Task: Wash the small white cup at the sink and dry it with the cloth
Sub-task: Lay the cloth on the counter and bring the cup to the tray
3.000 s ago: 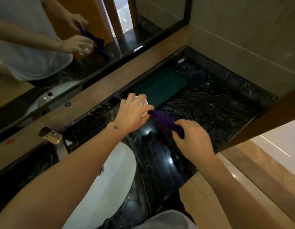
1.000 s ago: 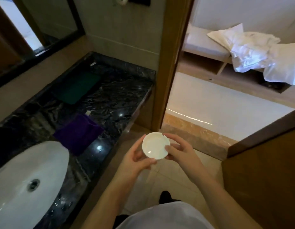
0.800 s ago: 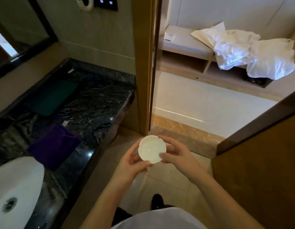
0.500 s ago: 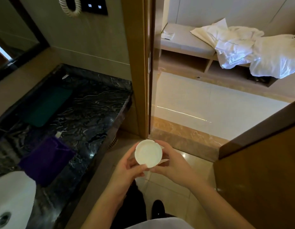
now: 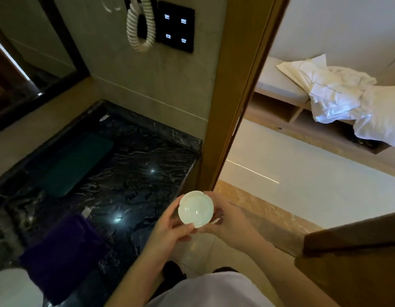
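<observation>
At the lower left corner of the frame a sliver of the white sink [image 5: 12, 286] is showing, and just right of it the purple cloth [image 5: 61, 255] is lying folded on the dark marble counter [image 5: 136, 173], with nobody touching it. Further up the counter a green mat [image 5: 74, 162] is lying flat, and above it on the wall a coiled cord [image 5: 139, 29] is hanging beside a black switch panel [image 5: 176, 27]. In the lower middle of the frame the cup [image 5: 196, 209] is being held off the counter's edge, over the floor, mouth up toward the camera. The left hand [image 5: 170, 229] is pinching its near-left rim with thumb and fingers, and the right hand [image 5: 232, 222] is cupping its right side, fingertips on the rim. The inside is looking clean and glossy; whether any water is left in it is too hard to tell. Judging by the cloth set down and the cup held away from the sink, washing and drying are looking finished, or nearly, with perhaps only a last check remaining. To the right a wooden door frame [image 5: 234, 96] is opening onto a room with white bedding [image 5: 347, 100] piled on a bench. Nothing is standing between the hands and the counter.
</observation>
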